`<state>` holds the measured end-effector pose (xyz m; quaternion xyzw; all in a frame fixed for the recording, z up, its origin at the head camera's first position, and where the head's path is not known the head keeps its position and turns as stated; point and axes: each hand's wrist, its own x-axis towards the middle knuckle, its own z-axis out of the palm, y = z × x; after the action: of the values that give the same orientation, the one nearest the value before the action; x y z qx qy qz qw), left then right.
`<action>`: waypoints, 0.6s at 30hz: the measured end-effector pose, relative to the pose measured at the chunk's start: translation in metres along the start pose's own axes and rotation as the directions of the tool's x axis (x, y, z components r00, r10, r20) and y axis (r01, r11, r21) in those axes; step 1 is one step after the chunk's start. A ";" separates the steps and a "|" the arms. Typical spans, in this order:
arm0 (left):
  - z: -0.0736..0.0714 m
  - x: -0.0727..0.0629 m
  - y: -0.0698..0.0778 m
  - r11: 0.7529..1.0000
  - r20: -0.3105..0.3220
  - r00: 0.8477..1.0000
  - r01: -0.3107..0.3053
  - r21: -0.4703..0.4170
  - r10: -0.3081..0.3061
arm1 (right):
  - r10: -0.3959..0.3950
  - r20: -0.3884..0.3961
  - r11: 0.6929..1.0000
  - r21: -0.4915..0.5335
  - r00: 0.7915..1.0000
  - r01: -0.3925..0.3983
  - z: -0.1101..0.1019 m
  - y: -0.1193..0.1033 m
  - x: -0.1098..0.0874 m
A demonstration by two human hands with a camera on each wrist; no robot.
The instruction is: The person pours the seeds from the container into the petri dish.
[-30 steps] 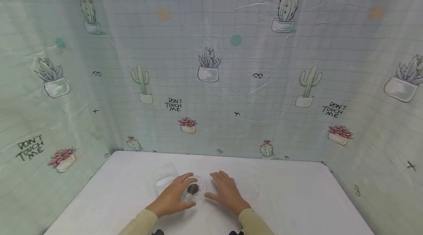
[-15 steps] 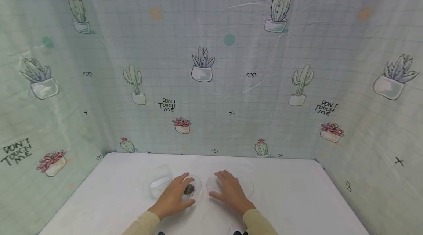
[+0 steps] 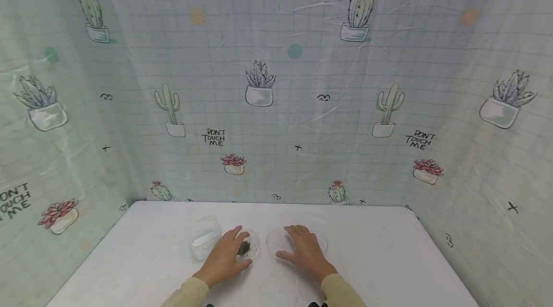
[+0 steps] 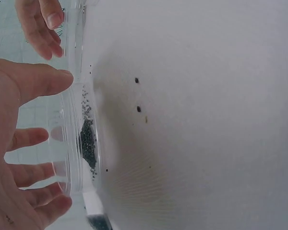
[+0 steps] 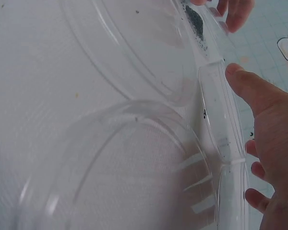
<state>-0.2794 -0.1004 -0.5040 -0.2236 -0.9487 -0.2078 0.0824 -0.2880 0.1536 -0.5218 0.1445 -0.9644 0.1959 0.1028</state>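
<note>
A round clear petri dish with a small heap of dark grains lies on the white table. My left hand is around its left side, relaxed, thumb at the near rim and fingers spread at the far side. To the right my right hand rests with spread fingers at a clear dish. From the right wrist, its thumb tip is at the edge of a clear dish, with its fingers behind.
Another clear dish shows beyond my right hand, and a faint one lies nearer the front. Left of my left hand is a clear container with a white scoop-like piece. A few dark specks dot the table. A cactus-print curtain stands behind.
My right hand has moved right, away from the left hand. Clear dish outlines beside it and near the front now show. My left hand stays around the dish with grains; the head view has shifted slightly.
</note>
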 end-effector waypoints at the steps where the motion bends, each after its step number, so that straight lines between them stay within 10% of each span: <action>1: 0.001 0.000 0.000 1.000 -0.004 1.000 0.001 0.005 -0.001 | 0.004 0.003 1.000 0.000 1.000 -0.004 0.000 0.000 0.000; 18: 0.009 0.004 -0.002 0.998 0.009 1.000 0.005 0.055 -0.005 | 0.027 0.069 0.999 -0.028 0.997 -0.025 0.002 0.005 0.001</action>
<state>-0.2843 -0.0965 -0.5112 -0.2199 -0.9550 -0.1808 0.0837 -0.2904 0.1567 -0.5253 0.1371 -0.9718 0.1788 0.0689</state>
